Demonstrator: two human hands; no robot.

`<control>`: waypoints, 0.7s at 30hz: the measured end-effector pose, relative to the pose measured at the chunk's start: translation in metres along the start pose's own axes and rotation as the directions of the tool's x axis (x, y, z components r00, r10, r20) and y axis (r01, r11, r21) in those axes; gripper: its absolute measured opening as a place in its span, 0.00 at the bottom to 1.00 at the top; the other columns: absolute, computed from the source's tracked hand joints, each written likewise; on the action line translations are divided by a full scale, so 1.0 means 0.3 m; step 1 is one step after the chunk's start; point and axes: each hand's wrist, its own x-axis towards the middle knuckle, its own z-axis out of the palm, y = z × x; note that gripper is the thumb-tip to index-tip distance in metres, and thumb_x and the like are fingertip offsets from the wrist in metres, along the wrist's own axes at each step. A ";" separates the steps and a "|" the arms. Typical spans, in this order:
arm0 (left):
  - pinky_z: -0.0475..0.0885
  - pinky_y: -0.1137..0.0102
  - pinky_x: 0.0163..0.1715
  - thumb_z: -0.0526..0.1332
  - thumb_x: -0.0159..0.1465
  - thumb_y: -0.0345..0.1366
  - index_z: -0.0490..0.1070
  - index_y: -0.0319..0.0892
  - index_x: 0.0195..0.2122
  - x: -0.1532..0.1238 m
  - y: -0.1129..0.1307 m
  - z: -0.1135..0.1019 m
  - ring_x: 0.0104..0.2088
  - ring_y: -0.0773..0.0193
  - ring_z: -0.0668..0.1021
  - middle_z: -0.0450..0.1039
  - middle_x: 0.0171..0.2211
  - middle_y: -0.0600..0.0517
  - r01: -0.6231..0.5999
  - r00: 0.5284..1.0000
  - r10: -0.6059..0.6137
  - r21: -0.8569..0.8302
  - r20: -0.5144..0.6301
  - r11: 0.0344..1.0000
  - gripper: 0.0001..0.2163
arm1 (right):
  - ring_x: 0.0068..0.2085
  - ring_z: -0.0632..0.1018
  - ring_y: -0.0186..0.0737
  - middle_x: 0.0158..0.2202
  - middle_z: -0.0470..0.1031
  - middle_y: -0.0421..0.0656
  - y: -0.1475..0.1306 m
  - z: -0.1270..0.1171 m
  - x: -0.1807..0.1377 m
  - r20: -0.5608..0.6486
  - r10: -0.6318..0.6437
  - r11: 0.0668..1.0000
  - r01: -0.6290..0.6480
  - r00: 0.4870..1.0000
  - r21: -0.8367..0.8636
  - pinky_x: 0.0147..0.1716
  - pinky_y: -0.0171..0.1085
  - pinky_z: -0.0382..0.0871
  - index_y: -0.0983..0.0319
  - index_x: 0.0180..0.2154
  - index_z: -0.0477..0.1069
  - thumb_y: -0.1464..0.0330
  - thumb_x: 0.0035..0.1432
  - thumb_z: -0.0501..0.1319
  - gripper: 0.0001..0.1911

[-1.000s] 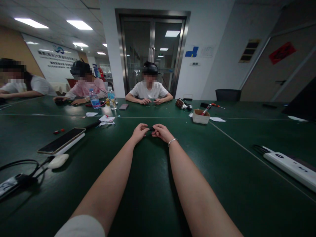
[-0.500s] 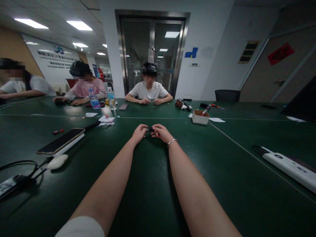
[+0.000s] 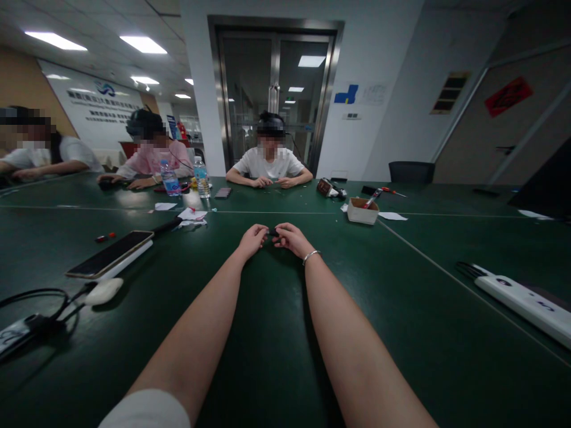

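Between my two hands is a small dark object (image 3: 272, 232), too small to name. My left hand (image 3: 253, 241) pinches its left end, where a paler bit shows at the fingertips. On the other side, the fingers of my right hand (image 3: 289, 239) are closed on its right end. A silver bracelet (image 3: 311, 256) circles my right wrist. Both hands are held close together over the green table (image 3: 276, 333), and my fingers partly hide the object.
At left lie a phone (image 3: 111, 254), a white mouse-like object (image 3: 103, 292) and cables. Ahead stand water bottles (image 3: 202, 180) and a small box (image 3: 363, 213) with a tool in it. A white power strip (image 3: 521, 300) lies right. Several people sit across the table.
My hands stay almost in the same place, with the fingers shifting very slightly around the small dark object. At far left, a seated person's arm has moved a little.
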 end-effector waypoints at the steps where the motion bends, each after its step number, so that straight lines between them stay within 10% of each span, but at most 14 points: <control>1: 0.62 0.79 0.19 0.55 0.60 0.38 0.67 0.39 0.37 0.000 0.001 0.000 0.21 0.74 0.67 0.66 0.24 0.54 0.007 1.000 -0.007 -0.004 -0.005 1.000 0.09 | 0.23 0.76 0.34 0.15 0.65 0.33 0.000 0.000 0.000 0.000 -0.001 1.000 0.001 1.000 0.002 0.25 0.35 0.76 0.62 0.34 0.66 0.72 0.52 0.62 0.06; 21: 0.62 0.79 0.19 0.55 0.58 0.36 0.68 0.41 0.39 -0.004 0.002 -0.006 0.22 0.72 0.67 0.67 0.26 0.54 -0.030 1.000 0.030 0.024 -0.001 0.999 0.09 | 0.22 0.76 0.32 0.17 0.68 0.34 -0.002 0.002 0.000 0.017 0.003 1.000 -0.003 1.000 0.008 0.25 0.35 0.76 0.62 0.33 0.66 0.73 0.51 0.62 0.07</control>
